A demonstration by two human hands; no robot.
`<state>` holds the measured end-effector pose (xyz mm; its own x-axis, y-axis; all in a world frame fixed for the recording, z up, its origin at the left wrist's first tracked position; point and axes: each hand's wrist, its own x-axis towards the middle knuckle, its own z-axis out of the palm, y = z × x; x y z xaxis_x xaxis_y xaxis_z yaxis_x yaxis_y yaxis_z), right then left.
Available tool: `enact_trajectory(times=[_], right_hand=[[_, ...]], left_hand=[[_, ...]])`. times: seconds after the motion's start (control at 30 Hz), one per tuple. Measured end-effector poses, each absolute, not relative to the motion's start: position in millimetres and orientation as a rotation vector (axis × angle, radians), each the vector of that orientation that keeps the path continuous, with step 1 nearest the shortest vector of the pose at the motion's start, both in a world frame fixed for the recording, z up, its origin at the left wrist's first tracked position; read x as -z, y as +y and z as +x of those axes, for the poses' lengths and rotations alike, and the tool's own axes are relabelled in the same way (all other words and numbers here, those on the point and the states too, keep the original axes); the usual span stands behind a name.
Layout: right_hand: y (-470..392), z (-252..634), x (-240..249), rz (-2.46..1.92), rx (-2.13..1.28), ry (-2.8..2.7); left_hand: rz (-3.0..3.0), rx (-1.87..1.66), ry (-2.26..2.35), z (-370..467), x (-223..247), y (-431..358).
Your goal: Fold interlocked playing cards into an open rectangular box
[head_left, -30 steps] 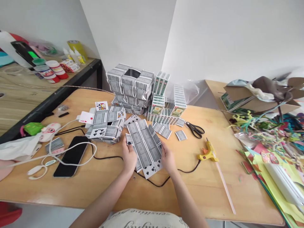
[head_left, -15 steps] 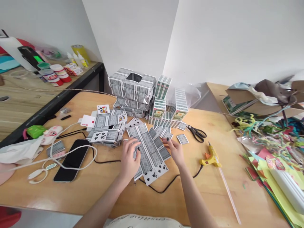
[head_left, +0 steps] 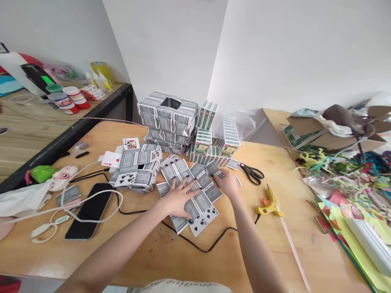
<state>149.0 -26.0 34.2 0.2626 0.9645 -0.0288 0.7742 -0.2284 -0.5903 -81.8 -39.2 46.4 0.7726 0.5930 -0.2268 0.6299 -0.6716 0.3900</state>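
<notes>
Head view: L hand (head_left: 179, 201) is spread wide, palm down, fingers fanned across the card panel (head_left: 201, 201), i.e. a sheet of playing cards joined edge to edge, mostly grey backs up. Panel lies on the table (head_left: 171, 260) straight ahead of the person, directly under L hand & to the L of R hand (head_left: 226, 183). L thumb is nr the panel's near side, beside the face-up spade cards (head_left: 206, 219) on its near R corner; the other L fingers point toward the far side & R. Panel parts show all round L hand.

R hand is just past the panel's far R side, fingers bent, fingertips at the R end of a grey-backed card (head_left: 213, 168). Can't tell if it's really pinched or only touched, as the thumb's grip is hidden. Hands are apart, w/ part of the panel btwn them.

Beyond the panel: tall card structure (head_left: 171, 122) w/ an opening on top, green card boxes (head_left: 203, 140) stacked to its R. Low card block (head_left: 136, 167) sits L of the panel, nr it. Scissors (head_left: 252, 174) lie R of R hand, yellow glue gun (head_left: 270, 203) further R & nearer the person. Black cable (head_left: 207, 251) loops past the panel's near side. Phone (head_left: 88, 211) well off to the L.
</notes>
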Motion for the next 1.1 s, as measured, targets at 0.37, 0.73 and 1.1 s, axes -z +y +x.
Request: enact_trajectory(times=[0.37,0.73,1.1], right_hand=[[-79.5,168.9,-45.4,-1.570,-1.063,-0.781],[-98.2,180.5,-27.9,-1.893,-0.853,-0.689],[-100.1,165.9,-10.8,-1.795,-0.953,-0.855]], left_hand=[[2.386,0.158,1.522,-43.9,-40.0,-63.0],[2.121,0.041,1.818,6.7,-35.4,-64.9],[2.212,0.039,1.837,-8.5,-30.5,-72.7]])
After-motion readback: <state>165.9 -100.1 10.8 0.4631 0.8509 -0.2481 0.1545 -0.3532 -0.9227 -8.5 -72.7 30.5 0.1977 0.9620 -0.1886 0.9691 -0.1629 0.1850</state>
